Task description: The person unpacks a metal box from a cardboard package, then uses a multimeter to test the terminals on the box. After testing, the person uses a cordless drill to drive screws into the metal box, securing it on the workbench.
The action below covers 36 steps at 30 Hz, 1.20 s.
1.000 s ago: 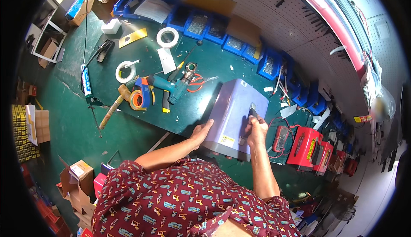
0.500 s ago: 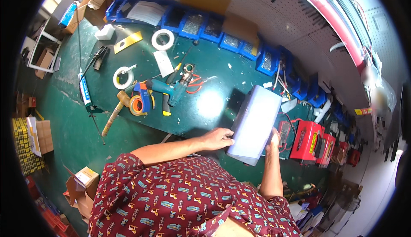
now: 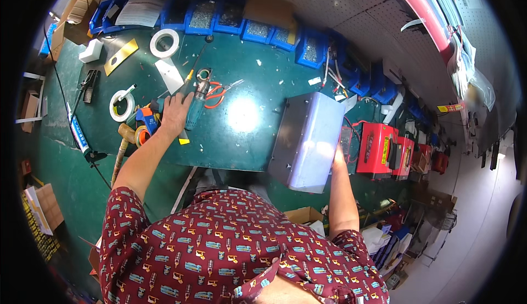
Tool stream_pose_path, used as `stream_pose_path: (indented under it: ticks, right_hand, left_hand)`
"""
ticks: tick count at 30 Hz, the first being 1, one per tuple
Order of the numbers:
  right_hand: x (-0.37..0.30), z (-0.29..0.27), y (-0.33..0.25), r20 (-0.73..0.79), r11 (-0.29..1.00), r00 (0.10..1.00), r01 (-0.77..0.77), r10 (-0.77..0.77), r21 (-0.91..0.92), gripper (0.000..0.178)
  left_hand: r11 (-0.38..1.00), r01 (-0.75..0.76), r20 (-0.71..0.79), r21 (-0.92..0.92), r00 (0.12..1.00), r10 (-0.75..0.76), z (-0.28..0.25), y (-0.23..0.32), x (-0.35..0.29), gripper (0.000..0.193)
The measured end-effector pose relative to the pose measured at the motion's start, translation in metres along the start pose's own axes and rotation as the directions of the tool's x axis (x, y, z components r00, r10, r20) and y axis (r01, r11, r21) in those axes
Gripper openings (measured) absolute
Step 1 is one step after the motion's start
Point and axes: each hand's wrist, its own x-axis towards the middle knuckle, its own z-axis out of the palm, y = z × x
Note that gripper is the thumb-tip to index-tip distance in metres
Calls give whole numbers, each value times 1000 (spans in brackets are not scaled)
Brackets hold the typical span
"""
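My left hand (image 3: 175, 112) lies over the handle of a teal power drill (image 3: 194, 113), its fingers bent across it. Orange-handled pliers (image 3: 216, 95) and a screwdriver with a yellow-tipped handle (image 3: 188, 77) lie beside the drill. On my right, a metal box (image 3: 317, 142) stands tilted at the bench's front edge. It has a shiny pale lilac face, and a dark side (image 3: 286, 138) with screws. My right hand (image 3: 337, 155) holds the box by its right side; most of its fingers are hidden behind it.
Blue bins (image 3: 201, 18) of small hardware line the back of the green bench (image 3: 241, 147). Tape rolls (image 3: 164, 43), a mallet (image 3: 126, 135) and a sealant tube (image 3: 77, 131) lie left. Red battery-like units (image 3: 376, 149) stand right of the box. A carton (image 3: 303, 215) sits below.
My left hand has left the box's lower left edge and reached left onto the drill. The box has turned, showing more of its dark side. The whole view has shifted.
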Motion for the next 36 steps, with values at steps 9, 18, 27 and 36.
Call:
stream_pose_path:
  ticks: [9,18,27,36]
  right_hand:
    - [-26,95,-76,207,118,445,599,-871,-792,44]
    - [-12,131,-61,368,-125,422,501,-829,-856,39]
    - [-15,139,-62,309,-92,471,428,-826,-899,38]
    - [-17,142,-62,323,-133,449,405,-833,-904,37]
  left_hand:
    - [977,-110,145,183,986,84,-7,-17,9,89]
    - [966,-139,317,216,946,65,-12,-21,16,104]
    - [968,-251,230,19,943,240,-71,-13,21,95]
    - [323,-136,-98,-937,987,131,-66,89,26,54]
